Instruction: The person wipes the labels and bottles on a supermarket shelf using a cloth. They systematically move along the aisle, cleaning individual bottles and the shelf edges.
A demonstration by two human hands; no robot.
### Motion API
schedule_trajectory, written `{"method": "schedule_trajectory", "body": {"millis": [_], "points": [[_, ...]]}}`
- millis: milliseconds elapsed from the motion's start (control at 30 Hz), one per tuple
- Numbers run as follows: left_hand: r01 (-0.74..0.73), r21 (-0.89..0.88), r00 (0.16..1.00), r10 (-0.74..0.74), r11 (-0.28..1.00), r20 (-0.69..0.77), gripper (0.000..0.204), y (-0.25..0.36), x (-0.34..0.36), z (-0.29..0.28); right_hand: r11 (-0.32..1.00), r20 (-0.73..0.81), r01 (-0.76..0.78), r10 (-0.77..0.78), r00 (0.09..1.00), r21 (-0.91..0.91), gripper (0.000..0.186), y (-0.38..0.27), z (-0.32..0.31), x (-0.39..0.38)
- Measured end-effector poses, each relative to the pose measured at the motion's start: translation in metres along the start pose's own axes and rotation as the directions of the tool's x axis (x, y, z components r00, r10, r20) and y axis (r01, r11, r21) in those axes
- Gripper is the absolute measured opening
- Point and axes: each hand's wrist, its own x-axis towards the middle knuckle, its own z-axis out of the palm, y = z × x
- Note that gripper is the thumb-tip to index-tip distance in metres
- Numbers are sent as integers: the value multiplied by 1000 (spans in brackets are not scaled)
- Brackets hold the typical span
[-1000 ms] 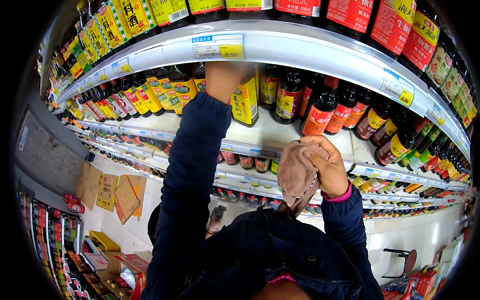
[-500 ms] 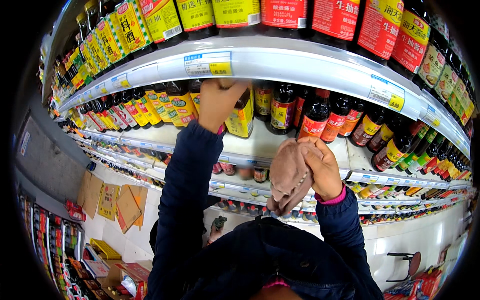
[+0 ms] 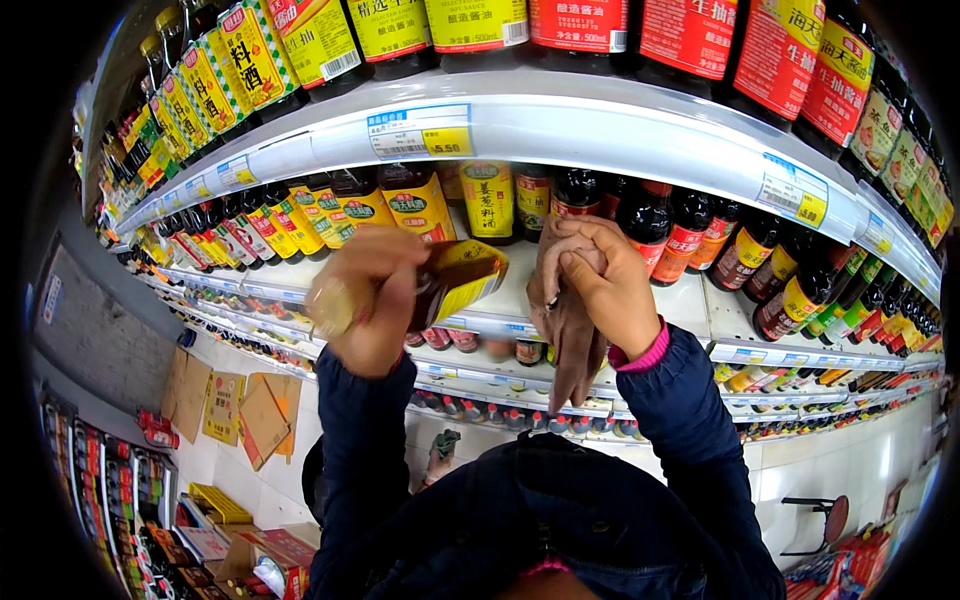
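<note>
Closed round the upper part of a dark sauce bottle with a yellow label [image 3: 462, 283], my left hand [image 3: 368, 295] tilts it sideways in front of the middle shelf; motion smears the fingers a little. My right hand [image 3: 607, 283] pinches a brownish-pink cloth [image 3: 566, 340] that hangs down in folds to the right of the bottle. Cloth and bottle are slightly apart. Behind them stand a yellow-labelled bottle [image 3: 488, 205] and dark bottles with red labels [image 3: 680, 240] on the middle shelf [image 3: 480, 290].
Close above my hands runs the upper shelf's white edge [image 3: 600, 125] with price tags, and large sauce bottles [image 3: 480, 25] stand on it. Lower shelves hold more bottles. Flattened cardboard [image 3: 262, 420] lies on the floor at left; a stool [image 3: 820, 520] stands at lower right.
My left hand has drawn the yellow-labelled bottle off the shelf, down and toward me, and tilted it. My right hand has raised the cloth slightly and moved it left toward the bottle.
</note>
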Motion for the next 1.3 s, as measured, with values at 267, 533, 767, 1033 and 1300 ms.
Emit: {"method": "schedule_trajectory", "body": {"millis": [267,533,767,1033,1300], "points": [[-118,-80,969,97,990,-227,10,37,-31,-48,949,136,245,-221,966,-197,53,46,91,42],[-35,-48,982,26,998,-188,11,37,-45,-66,820,515,399,-153,843,-411,27,105,129,28],[12,-78,984,-26,997,-175,10,23,-41,-56,740,677,427,52,734,-520,36,63,91,33],[-17,-87,977,-2,996,-213,15,19,-38,-50,735,699,511,-72,712,-445,27,79,89,34],[-7,-43,976,-2,999,-216,13,8,-31,-42,850,791,412,9,612,-329,27,72,78,41]]}}
